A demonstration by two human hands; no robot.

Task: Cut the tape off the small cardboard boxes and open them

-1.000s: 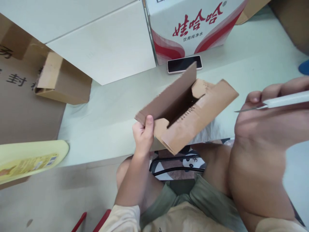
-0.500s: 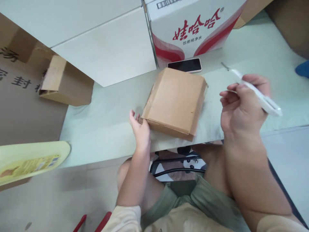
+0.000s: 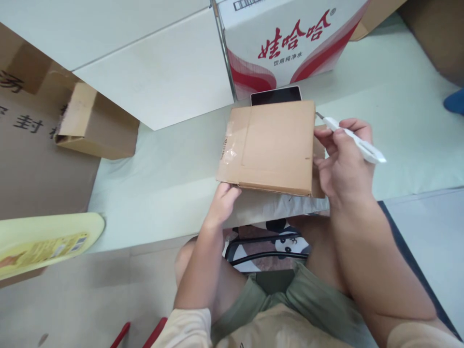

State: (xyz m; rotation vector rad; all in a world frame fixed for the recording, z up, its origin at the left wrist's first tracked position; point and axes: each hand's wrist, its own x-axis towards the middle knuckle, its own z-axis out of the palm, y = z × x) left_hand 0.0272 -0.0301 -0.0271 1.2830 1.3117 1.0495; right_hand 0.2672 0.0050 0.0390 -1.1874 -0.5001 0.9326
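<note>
A small brown cardboard box (image 3: 277, 145) is tilted up off the table, with clear tape along its left edge and a flap showing at the right. My left hand (image 3: 223, 200) grips its near left corner, the fingers partly hidden under it. In my right hand (image 3: 346, 162) is a white utility knife (image 3: 364, 147), its blade out and pointing to the box's far right corner. The lower fingers of that hand are against the box's right side. Behind the box lies a phone (image 3: 277, 95), partly covered by it.
A white carton with red print (image 3: 286, 53) stands at the back beside a white cabinet (image 3: 155, 77). On the left are an open brown box (image 3: 99, 123) and a yellow container (image 3: 50, 241). A blue object (image 3: 455, 102) shows at the right edge. The table's front edge (image 3: 145, 240) is near my knees.
The box has been turned and tipped up, so its taped left edge now shows. My right hand with the knife has moved left to the box, and my left hand has closed on the corner.
</note>
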